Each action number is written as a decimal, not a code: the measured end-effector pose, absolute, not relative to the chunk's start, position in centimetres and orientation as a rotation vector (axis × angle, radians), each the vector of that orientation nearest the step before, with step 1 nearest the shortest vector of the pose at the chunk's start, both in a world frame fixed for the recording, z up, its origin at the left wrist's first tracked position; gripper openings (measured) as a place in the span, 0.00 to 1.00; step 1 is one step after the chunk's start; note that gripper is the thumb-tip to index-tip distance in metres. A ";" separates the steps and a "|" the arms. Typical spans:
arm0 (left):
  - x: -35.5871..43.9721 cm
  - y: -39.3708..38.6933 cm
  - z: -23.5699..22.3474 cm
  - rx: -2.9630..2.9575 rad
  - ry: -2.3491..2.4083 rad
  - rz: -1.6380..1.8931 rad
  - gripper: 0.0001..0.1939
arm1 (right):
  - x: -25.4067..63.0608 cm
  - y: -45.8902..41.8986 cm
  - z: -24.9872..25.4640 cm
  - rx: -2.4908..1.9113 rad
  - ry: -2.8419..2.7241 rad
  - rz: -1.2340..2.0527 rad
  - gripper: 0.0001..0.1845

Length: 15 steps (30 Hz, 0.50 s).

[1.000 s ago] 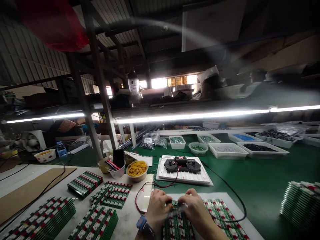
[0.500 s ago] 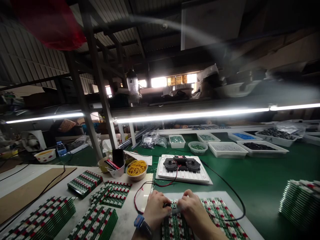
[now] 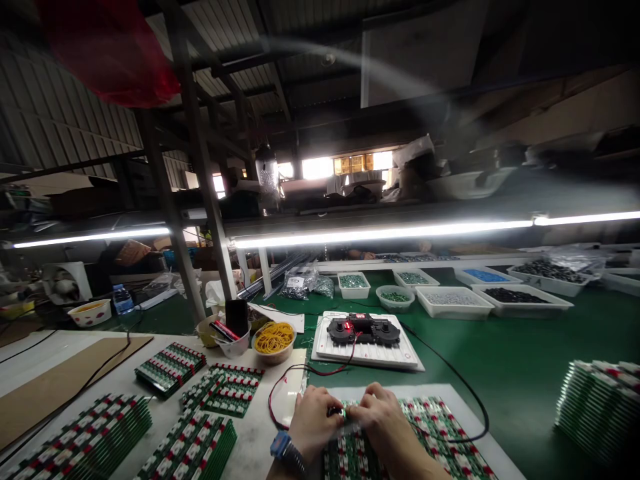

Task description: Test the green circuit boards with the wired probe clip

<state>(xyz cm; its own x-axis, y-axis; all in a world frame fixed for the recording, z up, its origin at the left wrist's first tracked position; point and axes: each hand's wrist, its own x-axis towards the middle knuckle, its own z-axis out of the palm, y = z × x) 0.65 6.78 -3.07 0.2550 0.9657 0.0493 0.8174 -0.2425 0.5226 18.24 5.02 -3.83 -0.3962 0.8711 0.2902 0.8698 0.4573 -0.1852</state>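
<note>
My left hand [image 3: 313,423] and my right hand [image 3: 383,417] meet over a small green circuit board [image 3: 344,413], pinching it between their fingers, with a tiny bright point showing on it. Under them lies a row of stacked green boards [image 3: 353,453], with more boards [image 3: 440,427] to the right on a white sheet [image 3: 460,407]. Beyond my hands, a black device with a red light sits on a white test fixture [image 3: 367,353]. A red-and-black wire [image 3: 313,372] loops from the fixture past my left hand. A dark watch [image 3: 285,453] circles my left wrist.
Stacked boards [image 3: 170,369] cover the white bench at left, and another stack [image 3: 597,410] stands at right. A bowl of yellow rubber bands [image 3: 274,341] sits nearby. White trays of parts [image 3: 454,302] line the green bench, where a co-worker's hands [image 3: 361,254] show beyond.
My hands have drawn closer over the small board, and the view has shifted slightly. A red light now shows on the black device.
</note>
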 end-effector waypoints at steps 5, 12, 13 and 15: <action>0.8 6.5 -2.9 2.162 1.634 0.481 0.12 | 18.1 4.8 -3.1 -1.529 -2.449 0.058 0.16; 0.8 6.3 -3.0 2.152 1.644 0.444 0.15 | 18.6 4.2 -5.5 -1.554 -2.210 0.156 0.25; 0.8 6.2 -2.9 2.153 1.643 0.447 0.15 | 18.6 4.2 -5.9 -1.538 -2.196 0.152 0.25; 0.9 6.0 -2.8 2.149 1.651 0.460 0.13 | 18.7 4.2 -6.4 -1.514 -2.185 0.146 0.24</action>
